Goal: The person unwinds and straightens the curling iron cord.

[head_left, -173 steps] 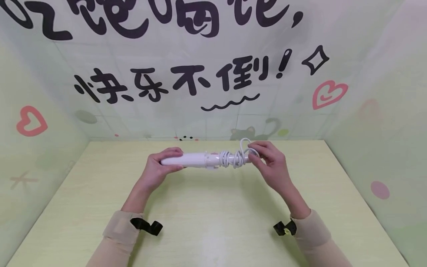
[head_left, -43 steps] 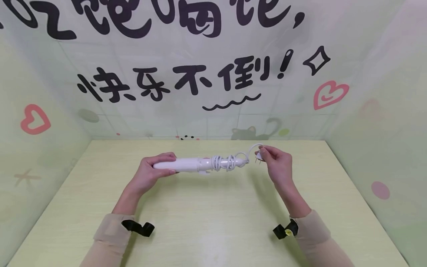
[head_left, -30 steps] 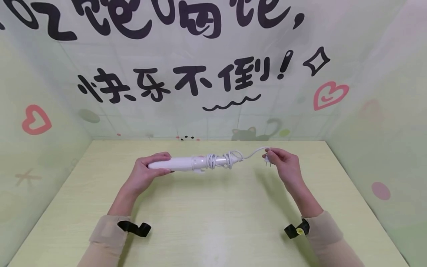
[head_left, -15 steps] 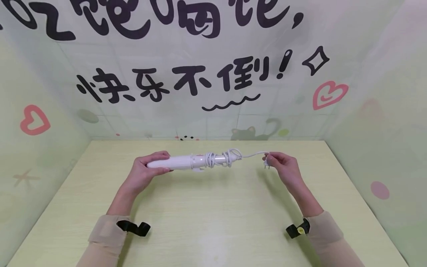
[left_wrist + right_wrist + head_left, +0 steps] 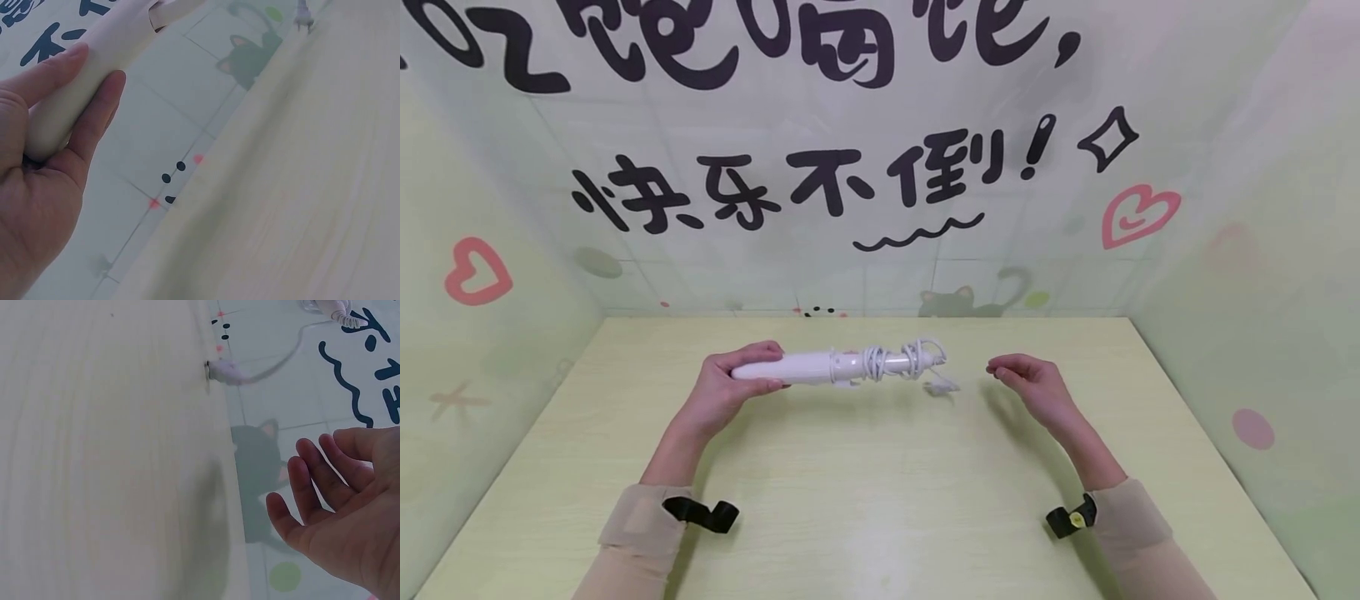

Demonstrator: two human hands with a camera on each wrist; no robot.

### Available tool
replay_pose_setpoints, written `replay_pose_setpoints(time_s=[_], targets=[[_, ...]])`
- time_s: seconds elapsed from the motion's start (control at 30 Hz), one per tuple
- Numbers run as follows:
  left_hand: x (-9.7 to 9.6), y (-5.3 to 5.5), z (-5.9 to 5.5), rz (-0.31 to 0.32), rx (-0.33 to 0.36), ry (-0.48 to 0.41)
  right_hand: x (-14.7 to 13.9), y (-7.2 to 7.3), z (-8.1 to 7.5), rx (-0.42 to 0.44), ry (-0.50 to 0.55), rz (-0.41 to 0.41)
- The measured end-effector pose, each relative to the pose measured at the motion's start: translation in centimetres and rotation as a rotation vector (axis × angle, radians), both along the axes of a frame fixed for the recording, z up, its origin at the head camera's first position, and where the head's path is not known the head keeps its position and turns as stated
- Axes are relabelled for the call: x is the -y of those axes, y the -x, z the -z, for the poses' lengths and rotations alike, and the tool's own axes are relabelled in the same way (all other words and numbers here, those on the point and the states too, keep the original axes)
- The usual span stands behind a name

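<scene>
A white, rod-shaped hair styling iron [image 5: 790, 367] hangs level above the table in the head view. My left hand [image 5: 718, 392] grips its thick left end between thumb and fingers; the left wrist view shows that barrel [image 5: 81, 81] up close. White cord [image 5: 874, 363] is coiled round the slimmer right part. From the iron's right tip the free cord end dangles, with a two-pin plug [image 5: 942, 387] swinging below, blurred. To the right, apart from the iron, my right hand [image 5: 1033, 387] holds nothing. Its fingers are loosely bent in the right wrist view.
A pale wooden table [image 5: 880, 500] lies under both hands. Printed walls stand close behind it and on both sides; the back wall [image 5: 820, 267] carries black lettering. Each forearm wears a black wrist camera, the left camera [image 5: 703, 512] and the right camera [image 5: 1071, 517].
Earlier my right hand picked at the cord, then drew the plug out to the right. Now it has let go, and the plug has swung left and down under the iron's tip.
</scene>
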State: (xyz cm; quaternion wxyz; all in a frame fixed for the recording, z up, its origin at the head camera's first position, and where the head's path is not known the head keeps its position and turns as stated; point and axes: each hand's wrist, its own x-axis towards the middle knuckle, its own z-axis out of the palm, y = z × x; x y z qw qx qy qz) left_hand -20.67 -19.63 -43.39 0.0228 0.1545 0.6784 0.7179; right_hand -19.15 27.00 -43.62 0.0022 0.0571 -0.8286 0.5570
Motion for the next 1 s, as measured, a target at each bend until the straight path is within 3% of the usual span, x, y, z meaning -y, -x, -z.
replay_pose_setpoints(time_s=[0.23,0.5,1.0], targets=[[0.0,0.0,-0.1,0.014,0.002,0.017,1.6,0.8,-0.5,-0.065,0.075,-0.043],[-0.2,-0.1,-0.4,0.026,-0.004,0.107,4.7,1.5,-1.2,-0.117,0.206,-0.2],[-0.7,-0.3,-0.5,0.05,-0.036,0.132,7.0,2.0,-1.9,0.002,0.409,-0.479]])
